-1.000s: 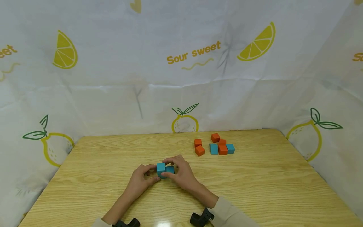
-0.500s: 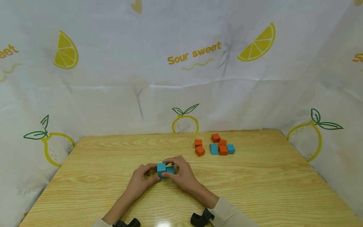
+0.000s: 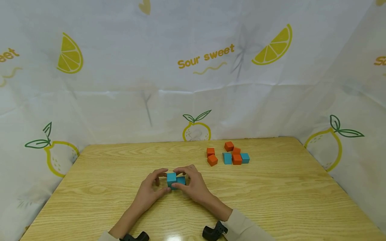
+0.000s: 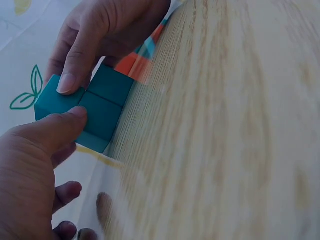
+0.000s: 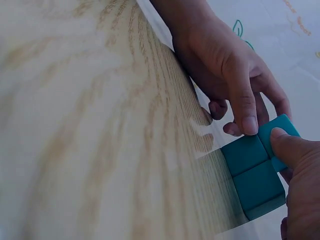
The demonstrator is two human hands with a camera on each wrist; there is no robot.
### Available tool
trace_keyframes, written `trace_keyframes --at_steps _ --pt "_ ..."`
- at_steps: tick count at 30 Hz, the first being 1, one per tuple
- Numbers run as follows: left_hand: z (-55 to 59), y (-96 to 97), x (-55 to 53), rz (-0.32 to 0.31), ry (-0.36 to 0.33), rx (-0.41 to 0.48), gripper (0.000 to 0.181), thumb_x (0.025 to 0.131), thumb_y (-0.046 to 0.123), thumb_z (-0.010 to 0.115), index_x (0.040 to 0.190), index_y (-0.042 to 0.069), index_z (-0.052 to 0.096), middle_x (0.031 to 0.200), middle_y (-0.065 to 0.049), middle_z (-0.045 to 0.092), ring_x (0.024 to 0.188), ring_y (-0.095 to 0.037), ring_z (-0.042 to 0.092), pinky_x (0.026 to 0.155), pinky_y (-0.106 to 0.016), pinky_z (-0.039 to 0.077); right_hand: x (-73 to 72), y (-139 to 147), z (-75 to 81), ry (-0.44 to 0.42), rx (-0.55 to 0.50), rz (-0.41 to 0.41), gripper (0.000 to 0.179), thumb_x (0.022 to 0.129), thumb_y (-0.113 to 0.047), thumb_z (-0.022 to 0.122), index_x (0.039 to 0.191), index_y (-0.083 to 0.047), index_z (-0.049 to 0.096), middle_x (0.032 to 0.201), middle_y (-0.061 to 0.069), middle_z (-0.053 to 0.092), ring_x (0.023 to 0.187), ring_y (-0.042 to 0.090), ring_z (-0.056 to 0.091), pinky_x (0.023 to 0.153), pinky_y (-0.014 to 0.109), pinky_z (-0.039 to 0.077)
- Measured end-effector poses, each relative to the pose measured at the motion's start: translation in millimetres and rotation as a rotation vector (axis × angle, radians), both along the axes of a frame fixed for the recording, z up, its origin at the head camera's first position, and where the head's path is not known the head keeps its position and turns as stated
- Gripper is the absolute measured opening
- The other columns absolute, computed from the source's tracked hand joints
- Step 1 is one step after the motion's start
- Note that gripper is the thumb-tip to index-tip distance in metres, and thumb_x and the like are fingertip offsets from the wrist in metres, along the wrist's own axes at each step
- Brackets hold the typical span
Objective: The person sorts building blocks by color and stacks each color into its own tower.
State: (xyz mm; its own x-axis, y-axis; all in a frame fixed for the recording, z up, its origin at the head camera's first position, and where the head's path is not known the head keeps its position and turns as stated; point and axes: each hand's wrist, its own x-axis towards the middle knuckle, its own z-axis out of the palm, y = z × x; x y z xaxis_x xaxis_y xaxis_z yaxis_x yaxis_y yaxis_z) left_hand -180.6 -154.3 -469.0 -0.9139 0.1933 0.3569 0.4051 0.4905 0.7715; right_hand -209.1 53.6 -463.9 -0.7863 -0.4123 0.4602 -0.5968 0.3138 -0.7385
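Two blue cubes stand side by side on the wooden table, the right one [image 3: 181, 180] and the left one [image 4: 102, 117]. A third blue cube [image 3: 171, 177] sits on top of the left one. My right hand [image 3: 194, 185] pinches this upper cube, its thumb on the near face and its index finger at the back. On the left, the thumb of my left hand [image 3: 149, 190] touches the lower left cube. Its index finger is raised and apart from the cubes, with the other fingers loosely bent.
Toward the back right lie several loose blocks: orange cubes [image 3: 212, 160] and two blue blocks [image 3: 245, 158], some touching. The wooden table [image 3: 271, 194] ends at a white curtain [image 3: 135, 110] with lemon prints behind it.
My left index finger has lifted off the cubes and spread away, while the left thumb stays at the lower cube. The right hand keeps its pinch on the upper cube.
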Motion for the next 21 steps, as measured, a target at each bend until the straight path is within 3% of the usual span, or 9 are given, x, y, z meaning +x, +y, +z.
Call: trace_keyframes --at_steps 1,6,8,21 --pt "4.4 1.4 2.6 -0.013 0.029 0.010 0.059 0.079 0.012 0.080 0.132 0.019 0.054 0.112 0.003 0.062 0.080 -0.022 0.046 0.066 -0.032 0.036 -0.1 0.1 -0.3 0.004 0.001 0.000 0.041 0.081 -0.022 0.077 0.120 -0.015 0.064 0.109 0.000 0.060 0.091 0.019 0.047 0.071 0.032 0.039" --pt "3.1 0.7 1.8 -0.054 0.123 0.034 0.060 0.078 0.004 0.079 0.130 0.018 0.053 0.108 0.003 0.064 0.079 -0.022 0.048 0.065 -0.034 0.038 -0.8 0.4 -1.7 0.010 0.005 -0.002 0.043 0.081 -0.022 0.077 0.121 -0.016 0.062 0.110 0.000 0.060 0.093 0.020 0.047 0.072 0.032 0.040" --pt "-5.1 -2.1 -2.8 -0.063 0.146 0.035 0.059 0.078 0.007 0.079 0.129 0.022 0.054 0.106 0.007 0.065 0.078 -0.018 0.047 0.064 -0.032 0.038 -1.0 0.4 -1.9 0.014 0.005 -0.004 0.043 0.081 -0.022 0.078 0.121 -0.016 0.062 0.110 0.000 0.061 0.093 0.020 0.047 0.072 0.031 0.040" --pt "-3.4 -1.9 -1.6 -0.065 0.125 0.022 0.050 0.079 0.009 0.079 0.121 0.025 0.059 0.117 0.008 0.059 0.080 -0.017 0.049 0.066 -0.029 0.039 0.0 0.5 -1.0 0.000 -0.003 -0.007 0.042 0.081 -0.022 0.077 0.120 -0.015 0.063 0.109 -0.001 0.059 0.093 0.020 0.047 0.073 0.030 0.039"
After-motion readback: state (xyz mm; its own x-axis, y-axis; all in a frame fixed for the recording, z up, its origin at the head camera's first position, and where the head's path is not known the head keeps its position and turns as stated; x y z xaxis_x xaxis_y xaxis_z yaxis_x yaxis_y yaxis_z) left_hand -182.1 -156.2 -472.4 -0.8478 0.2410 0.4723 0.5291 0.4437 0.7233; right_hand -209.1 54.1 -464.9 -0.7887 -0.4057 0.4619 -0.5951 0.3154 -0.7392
